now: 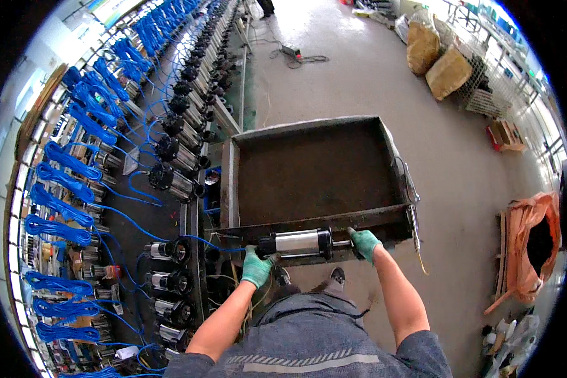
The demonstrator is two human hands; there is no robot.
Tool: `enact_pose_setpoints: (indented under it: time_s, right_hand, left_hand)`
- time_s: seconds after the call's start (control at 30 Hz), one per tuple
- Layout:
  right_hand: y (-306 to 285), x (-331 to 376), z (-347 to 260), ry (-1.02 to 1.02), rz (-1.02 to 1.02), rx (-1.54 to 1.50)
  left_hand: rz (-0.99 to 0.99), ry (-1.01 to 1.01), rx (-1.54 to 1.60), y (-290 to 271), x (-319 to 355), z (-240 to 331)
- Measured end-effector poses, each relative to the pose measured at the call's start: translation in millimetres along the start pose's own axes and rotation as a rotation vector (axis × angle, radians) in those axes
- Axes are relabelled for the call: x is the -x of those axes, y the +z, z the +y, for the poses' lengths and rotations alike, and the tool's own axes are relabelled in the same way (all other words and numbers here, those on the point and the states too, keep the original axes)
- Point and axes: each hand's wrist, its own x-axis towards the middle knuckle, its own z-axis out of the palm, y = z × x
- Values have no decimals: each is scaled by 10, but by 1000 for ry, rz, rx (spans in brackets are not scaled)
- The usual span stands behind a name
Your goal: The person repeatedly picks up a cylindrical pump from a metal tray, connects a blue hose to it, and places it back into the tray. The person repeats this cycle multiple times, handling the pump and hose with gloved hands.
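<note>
A submersible pump (299, 242) with a shiny steel body and black ends lies level across the near side of a metal tank, in front of my waist. My left hand (256, 267), in a green glove, is closed round its left black end. At the other end my right hand (364, 243), gloved the same, is closed round the narrow part sticking out; the fingertips are partly hidden. From the pump's left end a blue cable (198, 240) runs off to the bench. The rectangular tank (309, 124) has a dark, brownish inside.
Left of me a long dark bench (129, 217) carries rows of similar pumps (176, 183) and coiled blue cables (57, 230). A hose with a fitting (414, 217) hangs at the tank's right corner. Orange sacking (526, 252) and brown sacks (448, 72) stand to the right.
</note>
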Motion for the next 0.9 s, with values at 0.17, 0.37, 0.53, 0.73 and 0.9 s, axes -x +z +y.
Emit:
enact_pose_setpoints:
  time_s: [0.17, 0.37, 0.53, 0.73, 0.9]
  right_hand:
    - [-191, 108, 282, -837, 161, 498]
    - [-63, -189, 526, -494, 149, 285]
    - [96, -1, 211, -102, -53, -311]
    - [-202, 24, 446, -942, 91, 501]
    - [-152, -142, 321, -121, -141, -88]
  left_hand:
    - [31, 17, 20, 34, 14, -81]
    - [-38, -12, 111, 79, -47, -57]
    - [29, -2, 9, 21, 33, -1]
    - [17, -24, 89, -8, 73, 153]
    - [6, -20, 100, 33, 34, 120]
